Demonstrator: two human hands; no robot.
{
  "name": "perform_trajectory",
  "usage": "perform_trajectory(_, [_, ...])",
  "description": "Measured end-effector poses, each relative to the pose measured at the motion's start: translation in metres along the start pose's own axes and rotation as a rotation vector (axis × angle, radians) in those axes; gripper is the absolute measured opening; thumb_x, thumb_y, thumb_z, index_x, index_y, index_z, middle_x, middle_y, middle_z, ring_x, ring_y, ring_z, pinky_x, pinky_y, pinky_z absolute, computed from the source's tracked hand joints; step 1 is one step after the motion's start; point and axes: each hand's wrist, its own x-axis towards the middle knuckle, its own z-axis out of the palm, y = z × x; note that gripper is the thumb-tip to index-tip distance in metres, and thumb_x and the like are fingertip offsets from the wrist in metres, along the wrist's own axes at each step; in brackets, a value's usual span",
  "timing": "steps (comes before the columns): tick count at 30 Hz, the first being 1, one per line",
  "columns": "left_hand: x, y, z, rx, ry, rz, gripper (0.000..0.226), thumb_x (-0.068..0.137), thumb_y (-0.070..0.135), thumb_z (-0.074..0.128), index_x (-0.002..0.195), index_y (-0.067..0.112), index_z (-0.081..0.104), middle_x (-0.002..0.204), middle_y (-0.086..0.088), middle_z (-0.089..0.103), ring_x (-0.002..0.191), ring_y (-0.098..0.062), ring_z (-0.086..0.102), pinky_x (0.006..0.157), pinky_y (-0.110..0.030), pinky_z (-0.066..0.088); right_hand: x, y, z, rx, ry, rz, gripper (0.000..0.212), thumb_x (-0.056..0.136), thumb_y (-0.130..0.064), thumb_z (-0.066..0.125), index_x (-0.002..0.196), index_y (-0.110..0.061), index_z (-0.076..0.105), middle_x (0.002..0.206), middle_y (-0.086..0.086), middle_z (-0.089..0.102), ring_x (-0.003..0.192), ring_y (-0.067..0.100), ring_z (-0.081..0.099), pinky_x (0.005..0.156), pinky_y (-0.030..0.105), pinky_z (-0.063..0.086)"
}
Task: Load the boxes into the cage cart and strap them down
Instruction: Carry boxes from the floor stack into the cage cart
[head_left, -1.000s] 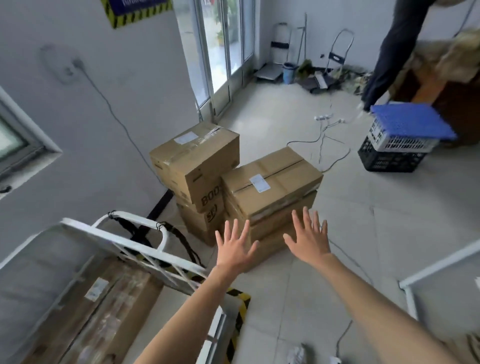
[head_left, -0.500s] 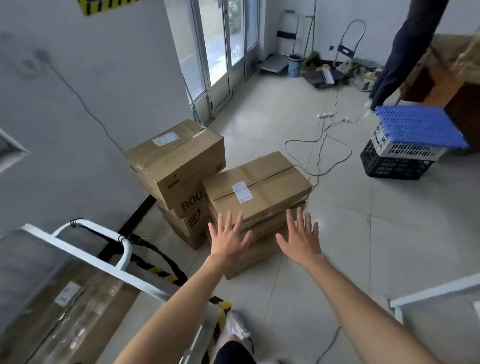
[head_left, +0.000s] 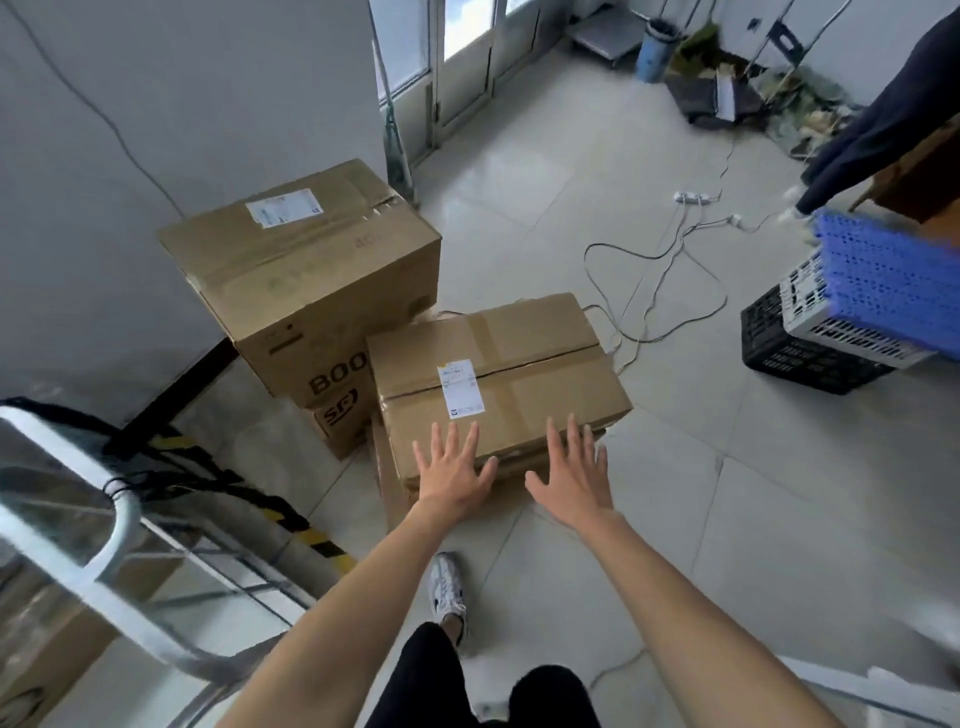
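head view, taped box (head_left: 498, 374) just beyond left hand (head_left: 453, 475), right hand (head_left: 574, 480)

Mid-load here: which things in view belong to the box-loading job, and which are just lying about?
Job: labelled flat box, tall box, SF box under it, cage cart, black strap, left hand and right hand, both open.
Lying about: stacked crates, blue panel on them, power strip, blue bucket.

Storeroom, stacked cartons (head_left: 322, 270), crates (head_left: 810, 358), cage cart (head_left: 78, 525)
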Motion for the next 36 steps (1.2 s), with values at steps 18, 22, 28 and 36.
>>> perform_trajectory(18, [0.154, -0.055, 0.043, -0.26, 0.076, -0.627, 0.087, 0.102, 0.058, 0.038, 0.161, 0.014, -0.008, 0.168, -0.016, -0.013, 0.154, -0.036, -0.015, 0.122, -0.062, 0.001, 0.213, 0.144, 0.047, 0.027, -0.196, 0.007, 0.095, 0.094, -0.048, 0.057, 0.161, -0.013, 0.0, 0.169, 0.014, -0.002, 0.155, 0.034, -0.003, 0.124, 0.054, 0.01])
perform_trajectory(22, [0.189, -0.079, 0.047, -0.508, 0.295, -0.773, 0.1, 0.093, 0.068, 0.049, 0.161, 0.014, -0.002, 0.166, -0.02, 0.016, 0.147, -0.045, 0.029, 0.115, -0.059, 0.033, 0.268, 0.182, 0.051, 0.121, -0.139, 0.049, 0.101, 0.093, -0.055, 0.056, 0.16, -0.009, -0.004, 0.169, 0.014, -0.002, 0.156, 0.033, -0.001, 0.125, 0.052, 0.01])
perform_trajectory(28, [0.198, -0.134, 0.048, -0.841, 0.307, -0.812, 0.104, 0.055, 0.091, 0.067, 0.14, 0.035, 0.046, 0.136, -0.005, 0.06, 0.119, -0.031, 0.06, 0.105, -0.052, 0.048, 0.327, 0.191, 0.058, 0.42, -0.106, 0.08, 0.114, 0.08, -0.07, 0.063, 0.16, -0.025, -0.004, 0.17, -0.001, 0.005, 0.154, 0.022, 0.016, 0.115, 0.048, 0.032])
perform_trajectory(36, [0.191, -0.137, 0.069, -1.072, 0.39, -0.765, 0.06, 0.054, 0.079, 0.081, 0.107, 0.058, 0.063, 0.111, 0.015, 0.072, 0.103, -0.008, 0.068, 0.089, -0.03, 0.052, 0.341, 0.199, 0.074, 0.608, -0.08, 0.241, 0.107, 0.066, -0.082, 0.064, 0.153, -0.035, 0.021, 0.144, -0.001, 0.055, 0.127, 0.029, 0.056, 0.099, 0.042, 0.044])
